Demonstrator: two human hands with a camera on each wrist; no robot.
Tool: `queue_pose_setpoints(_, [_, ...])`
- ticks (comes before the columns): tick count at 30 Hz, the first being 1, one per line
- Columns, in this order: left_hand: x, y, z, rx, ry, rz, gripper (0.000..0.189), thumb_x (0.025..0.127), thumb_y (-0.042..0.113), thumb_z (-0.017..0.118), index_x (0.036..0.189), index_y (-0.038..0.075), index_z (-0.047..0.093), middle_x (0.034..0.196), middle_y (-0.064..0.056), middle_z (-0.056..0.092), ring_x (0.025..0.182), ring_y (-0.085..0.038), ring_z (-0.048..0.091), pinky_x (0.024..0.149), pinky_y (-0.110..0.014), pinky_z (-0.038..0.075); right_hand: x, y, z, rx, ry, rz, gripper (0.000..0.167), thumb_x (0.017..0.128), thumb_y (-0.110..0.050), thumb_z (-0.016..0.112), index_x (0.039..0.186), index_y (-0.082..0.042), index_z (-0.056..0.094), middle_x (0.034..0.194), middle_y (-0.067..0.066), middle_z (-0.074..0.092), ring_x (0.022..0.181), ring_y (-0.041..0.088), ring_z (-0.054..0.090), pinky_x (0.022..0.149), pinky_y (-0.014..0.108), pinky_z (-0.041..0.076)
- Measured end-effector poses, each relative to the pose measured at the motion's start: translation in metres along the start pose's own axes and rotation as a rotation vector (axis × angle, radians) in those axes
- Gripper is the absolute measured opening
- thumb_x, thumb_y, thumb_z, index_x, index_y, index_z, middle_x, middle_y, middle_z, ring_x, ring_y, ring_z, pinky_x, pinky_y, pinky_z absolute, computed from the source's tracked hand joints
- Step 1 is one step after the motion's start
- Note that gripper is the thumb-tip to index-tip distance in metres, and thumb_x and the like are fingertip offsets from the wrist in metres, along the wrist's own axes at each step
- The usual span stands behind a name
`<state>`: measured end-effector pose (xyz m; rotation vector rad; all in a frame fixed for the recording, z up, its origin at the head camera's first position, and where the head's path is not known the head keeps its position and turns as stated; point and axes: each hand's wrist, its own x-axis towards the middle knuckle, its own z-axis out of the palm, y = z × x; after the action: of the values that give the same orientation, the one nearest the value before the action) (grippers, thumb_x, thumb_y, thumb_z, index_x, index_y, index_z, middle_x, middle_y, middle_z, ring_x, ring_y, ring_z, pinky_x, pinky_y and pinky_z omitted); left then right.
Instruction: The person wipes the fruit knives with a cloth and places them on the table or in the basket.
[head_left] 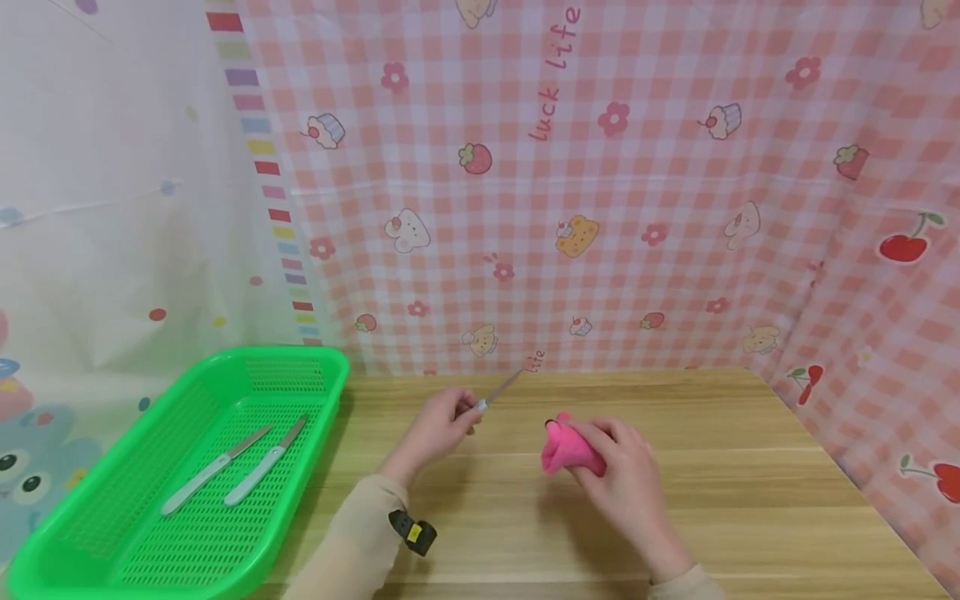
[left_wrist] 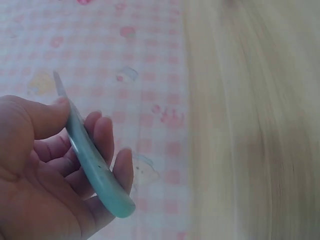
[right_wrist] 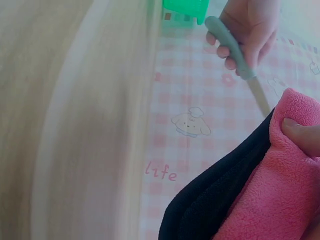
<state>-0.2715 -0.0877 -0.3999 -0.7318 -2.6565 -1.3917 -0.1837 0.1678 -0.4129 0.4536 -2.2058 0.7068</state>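
My left hand (head_left: 438, 427) grips a small knife (head_left: 501, 389) by its pale handle, thumb near the blade end. The blade points up and away, toward the back wall. In the left wrist view the knife handle (left_wrist: 97, 162) lies across the curled fingers. My right hand (head_left: 626, 479) holds a bunched pink cloth (head_left: 570, 447) above the table, to the right of the knife. The right wrist view shows the thumb on the fluffy pink cloth (right_wrist: 280, 185), which has a black side. There the blade tip overlaps the cloth's edge.
A green plastic basket (head_left: 336, 392) stands on the left. Inside it lie two more knives, one white-handled knife (head_left: 197, 486) beside another knife (head_left: 255, 477). The wooden table (head_left: 712, 433) meets a pink checked curtain (head_left: 525, 192) at the back.
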Motion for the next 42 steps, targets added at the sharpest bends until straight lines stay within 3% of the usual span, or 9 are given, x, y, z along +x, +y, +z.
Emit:
queue_pose_setpoints(5, [-0.007, 0.009, 0.002, -0.188, -0.026, -0.024, 0.012, 0.103, 0.008, 0.053, 0.107, -0.002, 0.058, 0.093, -0.016, 0.065, 0.075, -0.017, 0.062, 0.066, -0.031, 0.055, 0.002, 0.003, -0.004, 0.018, 0.028, -0.008, 0.053, 0.058, -0.001, 0.094, 0.107, -0.011, 0.075, 0.099, 0.011, 0.064, 0.091, 0.032, 0.06, 0.079, 0.049, 0.043])
queue_pose_setpoints(12, [-0.015, 0.017, 0.006, -0.545, -0.121, -0.108, 0.026, 0.106, 0.014, 0.048, 0.116, -0.01, 0.053, 0.094, -0.007, 0.062, 0.074, -0.013, 0.056, 0.063, -0.025, 0.05, 0.005, 0.004, -0.008, 0.039, 0.085, -0.069, 0.051, 0.058, -0.003, 0.092, 0.106, -0.011, 0.075, 0.095, 0.009, 0.063, 0.085, 0.03, 0.058, 0.074, 0.047, 0.043])
queue_pose_setpoints(20, [-0.022, 0.021, 0.015, -0.857, -0.234, -0.214, 0.025, 0.108, 0.017, 0.042, 0.111, -0.005, 0.052, 0.09, -0.004, 0.057, 0.069, -0.01, 0.051, 0.057, -0.021, 0.045, 0.008, -0.005, -0.013, 0.053, 0.109, -0.079, 0.054, 0.058, -0.001, 0.092, 0.107, -0.012, 0.075, 0.098, 0.01, 0.063, 0.087, 0.03, 0.058, 0.074, 0.046, 0.043])
queue_pose_setpoints(28, [-0.031, 0.021, 0.027, -0.979, -0.335, -0.259, 0.033, 0.109, 0.019, 0.036, 0.118, -0.008, 0.051, 0.088, -0.003, 0.057, 0.067, -0.008, 0.049, 0.055, -0.018, 0.042, 0.012, -0.016, -0.01, 0.036, 0.106, -0.137, 0.055, 0.061, -0.002, 0.091, 0.112, -0.016, 0.075, 0.101, 0.009, 0.064, 0.089, 0.03, 0.058, 0.076, 0.05, 0.043])
queue_pose_setpoints(33, [-0.035, 0.023, 0.037, -1.021, -0.388, -0.254, 0.025, 0.109, 0.018, 0.037, 0.106, 0.001, 0.056, 0.085, -0.002, 0.057, 0.066, -0.006, 0.049, 0.053, -0.016, 0.042, 0.011, -0.022, -0.004, 0.015, 0.103, -0.172, 0.051, 0.065, -0.002, 0.085, 0.113, -0.019, 0.074, 0.106, 0.009, 0.064, 0.09, 0.031, 0.057, 0.075, 0.049, 0.043])
queue_pose_setpoints(36, [-0.037, 0.026, 0.043, -1.034, -0.391, -0.244, 0.024, 0.109, 0.018, 0.037, 0.1, 0.008, 0.057, 0.083, -0.003, 0.056, 0.064, -0.006, 0.048, 0.051, -0.016, 0.04, 0.01, -0.023, 0.001, -0.001, 0.117, -0.204, 0.049, 0.066, -0.001, 0.081, 0.111, -0.017, 0.074, 0.107, 0.011, 0.063, 0.09, 0.032, 0.057, 0.074, 0.049, 0.043])
queue_pose_setpoints(42, [-0.04, 0.03, 0.045, -1.029, -0.352, -0.212, 0.026, 0.109, 0.013, 0.034, 0.096, 0.009, 0.057, 0.08, -0.003, 0.055, 0.061, -0.006, 0.046, 0.048, -0.016, 0.038, 0.008, -0.025, 0.006, -0.042, 0.142, -0.209, 0.041, 0.068, -0.003, 0.078, 0.106, -0.018, 0.074, 0.104, 0.011, 0.061, 0.088, 0.032, 0.056, 0.072, 0.049, 0.043])
